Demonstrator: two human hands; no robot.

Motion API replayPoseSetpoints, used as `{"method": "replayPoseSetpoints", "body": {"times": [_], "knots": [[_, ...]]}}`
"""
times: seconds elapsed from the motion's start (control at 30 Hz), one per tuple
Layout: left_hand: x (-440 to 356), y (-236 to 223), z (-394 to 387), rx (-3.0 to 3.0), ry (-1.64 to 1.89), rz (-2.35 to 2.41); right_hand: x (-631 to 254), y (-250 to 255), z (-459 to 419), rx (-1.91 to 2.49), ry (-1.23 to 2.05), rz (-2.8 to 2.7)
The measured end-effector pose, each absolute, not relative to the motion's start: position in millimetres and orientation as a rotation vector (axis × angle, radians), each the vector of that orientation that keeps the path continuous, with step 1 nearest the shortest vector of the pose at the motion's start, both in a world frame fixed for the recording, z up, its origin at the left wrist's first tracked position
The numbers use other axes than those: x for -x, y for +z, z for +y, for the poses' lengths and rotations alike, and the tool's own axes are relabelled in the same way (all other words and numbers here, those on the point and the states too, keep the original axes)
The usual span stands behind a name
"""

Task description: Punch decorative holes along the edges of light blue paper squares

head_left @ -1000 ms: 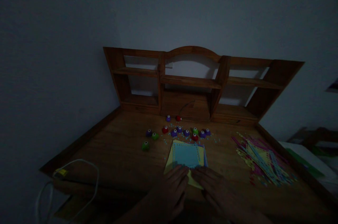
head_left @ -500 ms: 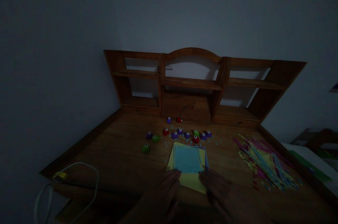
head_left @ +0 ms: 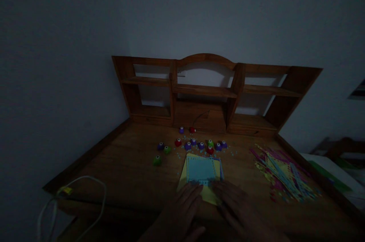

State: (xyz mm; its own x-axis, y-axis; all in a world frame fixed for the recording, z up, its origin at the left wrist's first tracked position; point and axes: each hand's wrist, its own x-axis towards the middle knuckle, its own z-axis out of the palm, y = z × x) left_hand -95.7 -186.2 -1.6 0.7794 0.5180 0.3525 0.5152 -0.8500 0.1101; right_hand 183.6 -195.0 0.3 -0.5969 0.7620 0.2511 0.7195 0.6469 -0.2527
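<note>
Grip: both hands are unclenched, grasping nothing we can see; the fingers of our left hand (head_left: 186, 202) lie extended at the left of the blue sheet's near edge, and those of our right hand (head_left: 235, 202) at its right. The blue sheet (head_left: 202, 169), with a row of small holes along its border, lies between and beyond the hands, on yellow paper (head_left: 209, 195).

Layout, left to right: a white cable (head_left: 104, 196) with a yellow part (head_left: 67, 190) loops at the near left of the wooden desk (head_left: 122, 169). Small purple, green and red pieces with white round tops stand beyond the paper, blue paper bits (head_left: 178, 155) scattered among them. Behind them is a wooden shelf unit (head_left: 205, 89). To the right, a loose pile of paper strips (head_left: 281, 171) shows pink, yellow and blue. The light is dim; finer detail is unreadable.
</note>
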Motion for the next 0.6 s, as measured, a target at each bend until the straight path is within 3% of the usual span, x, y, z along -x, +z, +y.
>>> {"method": "replayPoseSetpoints", "body": {"times": [0.27,0.6], "knots": [[82,2,-166,-2.907,0.568,0.658,-178,-8,-193,1.219,0.288,-2.504],[113,-12,-170,-2.877,0.523,0.76,-179,-7,-189,1.119,0.204,-2.526]]}}
